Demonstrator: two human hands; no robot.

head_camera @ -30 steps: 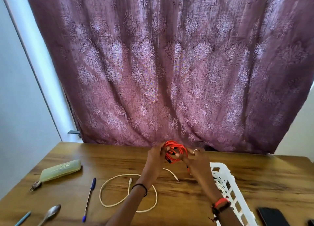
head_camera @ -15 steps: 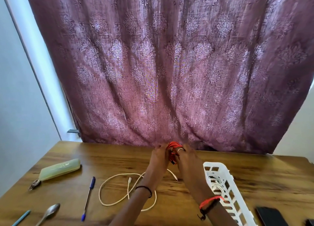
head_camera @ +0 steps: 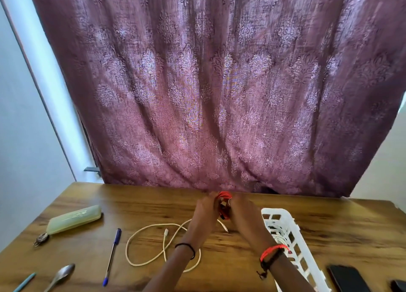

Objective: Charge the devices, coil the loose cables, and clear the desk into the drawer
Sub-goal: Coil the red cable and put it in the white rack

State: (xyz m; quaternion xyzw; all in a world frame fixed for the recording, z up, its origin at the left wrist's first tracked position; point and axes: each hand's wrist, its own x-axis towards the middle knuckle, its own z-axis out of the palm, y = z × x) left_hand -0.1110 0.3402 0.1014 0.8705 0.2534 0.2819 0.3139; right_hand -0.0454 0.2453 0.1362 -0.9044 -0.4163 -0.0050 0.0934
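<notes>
A red cable [head_camera: 224, 205], bunched into a tight coil, is held above the wooden desk [head_camera: 140, 200] near its far edge. My left hand [head_camera: 205, 213] grips the coil's left side and my right hand [head_camera: 243, 214] grips its right side, the two hands close together. A loose white cable [head_camera: 153, 243] lies in loops on the desk under my left forearm. A white slotted plastic basket [head_camera: 287, 228] sits to the right of my right arm with a coiled white cable inside. A dark phone [head_camera: 348, 278] lies at the bottom right.
On the left lie a pale green case [head_camera: 74, 219] with a keyring [head_camera: 41, 239], a blue pen [head_camera: 112, 255], a metal spoon [head_camera: 61, 275] and a teal pencil [head_camera: 24, 281]. Another dark device [head_camera: 398, 285] shows at the right corner. A purple curtain [head_camera: 208, 89] hangs behind the desk.
The red coil was a wide loop between my hands; both hands have closed in and squeezed it into a narrow bundle. The rest of the desk is unchanged.
</notes>
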